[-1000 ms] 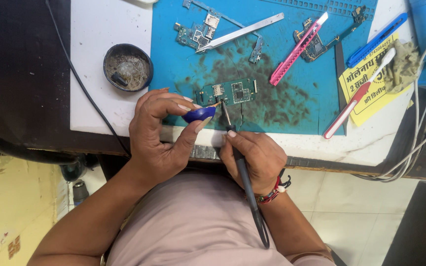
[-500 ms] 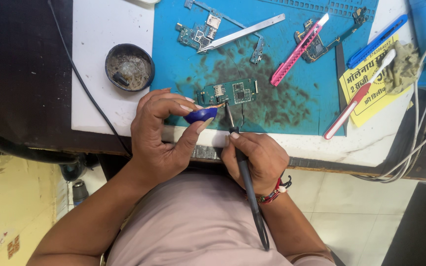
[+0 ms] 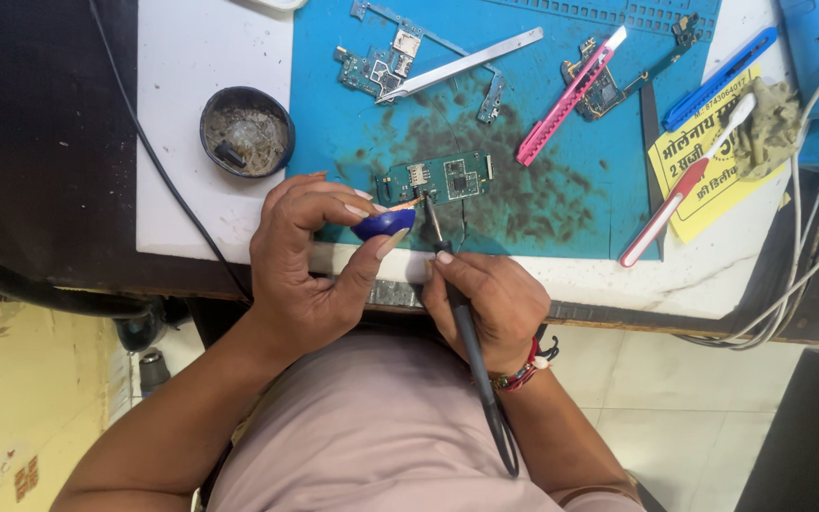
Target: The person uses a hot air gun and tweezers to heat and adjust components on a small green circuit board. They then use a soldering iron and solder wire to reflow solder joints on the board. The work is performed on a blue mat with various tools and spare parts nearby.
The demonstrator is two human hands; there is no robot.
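A small green circuit board (image 3: 447, 177) lies on the stained blue work mat (image 3: 542, 209) near the bench's front edge. My left hand (image 3: 310, 261) pinches a small blue-capped holder (image 3: 383, 224), whose thin orange tip reaches the board's left end. My right hand (image 3: 485, 303) grips a black soldering iron (image 3: 462, 322); its metal tip (image 3: 428, 210) points up at the board's lower left edge. The iron's cord runs back over my lap.
A round black tin (image 3: 246, 131) of residue sits left of the mat. Further back lie metal tweezers (image 3: 462, 64), two more circuit boards (image 3: 372, 66), a pink cutter (image 3: 571, 95), a blue cutter (image 3: 718, 78), a red-white tool (image 3: 665, 210) and a yellow paper (image 3: 703, 180). Cables (image 3: 808, 275) hang at right.
Both hands have held their places at the board; the iron's tip and the blue holder shifted only slightly.
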